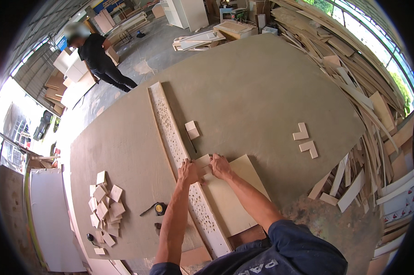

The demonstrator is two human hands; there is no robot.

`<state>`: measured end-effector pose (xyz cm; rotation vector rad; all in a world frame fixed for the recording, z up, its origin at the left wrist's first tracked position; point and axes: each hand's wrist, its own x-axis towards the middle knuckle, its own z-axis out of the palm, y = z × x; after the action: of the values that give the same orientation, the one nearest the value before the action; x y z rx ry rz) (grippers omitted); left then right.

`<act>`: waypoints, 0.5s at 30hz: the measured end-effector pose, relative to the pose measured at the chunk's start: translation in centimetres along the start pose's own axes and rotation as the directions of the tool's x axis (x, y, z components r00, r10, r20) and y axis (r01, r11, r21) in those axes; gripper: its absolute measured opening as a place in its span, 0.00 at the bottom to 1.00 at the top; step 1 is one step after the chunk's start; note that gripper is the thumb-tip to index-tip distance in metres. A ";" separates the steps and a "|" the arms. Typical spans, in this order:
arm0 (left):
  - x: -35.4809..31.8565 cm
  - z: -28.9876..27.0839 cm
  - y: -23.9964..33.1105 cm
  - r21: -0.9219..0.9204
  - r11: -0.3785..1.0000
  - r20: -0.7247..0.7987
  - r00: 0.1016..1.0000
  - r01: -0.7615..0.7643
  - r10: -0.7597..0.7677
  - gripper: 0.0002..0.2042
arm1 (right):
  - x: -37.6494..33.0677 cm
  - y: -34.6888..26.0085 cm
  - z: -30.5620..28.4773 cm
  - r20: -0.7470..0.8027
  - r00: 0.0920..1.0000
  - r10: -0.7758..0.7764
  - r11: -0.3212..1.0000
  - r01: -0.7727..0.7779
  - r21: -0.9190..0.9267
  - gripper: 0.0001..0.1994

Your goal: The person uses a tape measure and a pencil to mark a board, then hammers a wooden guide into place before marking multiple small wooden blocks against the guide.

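My left hand [189, 172] and my right hand [220, 166] press together on a small pale wood piece [202, 161] at the top edge of a pale square board [232, 201]. The piece lies beside a long white perforated strip [177, 146] that runs diagonally across the big grey table [262, 87]. My left hand rests over the strip's edge. A pencil [192, 145] and a small wood block [192, 129] lie just above my hands.
A heap of small wood squares [105, 208] and a yellow tape measure [159, 208] lie at the left. Two L-shaped wood pieces [305, 140] sit at the right. Scrap wood slats [353, 59] pile along the right side. A person in black [99, 57] stands at the far left.
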<state>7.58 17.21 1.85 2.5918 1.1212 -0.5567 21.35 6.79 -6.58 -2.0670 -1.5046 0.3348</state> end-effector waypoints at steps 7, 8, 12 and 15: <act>0.0 -1.0 -0.4 -0.005 0.996 0.056 0.994 -0.091 0.092 0.39 | -7.0 -2.3 -3.3 -0.162 0.982 -0.098 0.995 0.097 -0.012 0.22; -1.2 -2.6 0.8 -0.015 0.997 0.060 0.995 -0.074 0.075 0.38 | -9.9 -2.2 -4.1 -0.137 0.982 -0.127 0.991 0.121 -0.051 0.28; -0.1 -1.5 0.2 -0.008 0.996 0.132 0.987 -0.088 0.088 0.39 | -23.2 -2.7 -8.7 0.168 0.983 -0.075 0.995 0.085 -0.053 0.35; 1.1 0.1 -0.1 -0.084 0.996 0.107 0.994 -0.015 0.024 0.44 | -29.4 -3.5 -13.0 0.246 0.960 0.136 0.986 -0.106 -0.132 0.39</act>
<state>8.16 17.97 1.25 2.4682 1.0606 -0.6245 15.09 -23.62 2.47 -2.2859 -1.5795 0.5924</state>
